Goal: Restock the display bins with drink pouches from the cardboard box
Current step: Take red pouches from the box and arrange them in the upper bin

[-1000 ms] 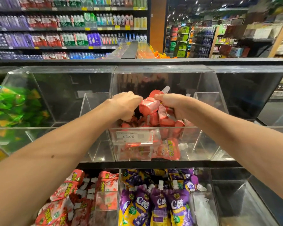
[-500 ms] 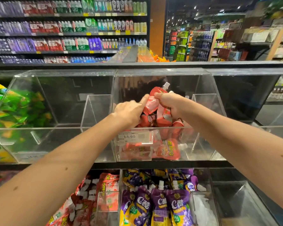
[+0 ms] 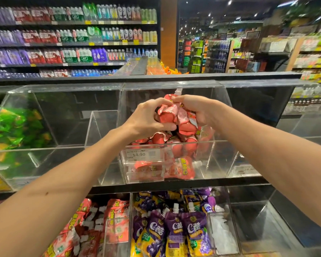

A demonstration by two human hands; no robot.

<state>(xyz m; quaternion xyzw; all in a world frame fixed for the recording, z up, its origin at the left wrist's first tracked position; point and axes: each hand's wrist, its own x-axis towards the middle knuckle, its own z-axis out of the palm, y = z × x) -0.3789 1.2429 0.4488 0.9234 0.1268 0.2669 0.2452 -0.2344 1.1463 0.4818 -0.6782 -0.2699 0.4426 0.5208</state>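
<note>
Nearest, along the bottom of the frame, a lower row of clear bins holds purple pouches [image 3: 174, 229] at centre and a red heap [image 3: 93, 225] at lower left. My 2 bare forearms rise from the bottom corners and meet at centre frame. My left hand [image 3: 148, 119] curls fingers and thumb round a bunch [image 3: 174, 115] of red drink pouches. My right hand [image 3: 195, 110] grips the same bunch from the other side, beside a white spout poking up above it.

The bunch hangs just above the open top of the middle bin [image 3: 217, 158], a clear bin part full of matching red pouches, with a price tag [image 3: 143, 154] reading 14.90 on its front. Green pouches [image 3: 13, 127] fill a bin at the left edge. Farthest, at upper left, stand shelves [image 3: 72, 43] of bottles. The cardboard box is out of view.

I judge this the placing step. Next I should lower the bunch in, then loosen both hands so nothing slides over the front lip.
</note>
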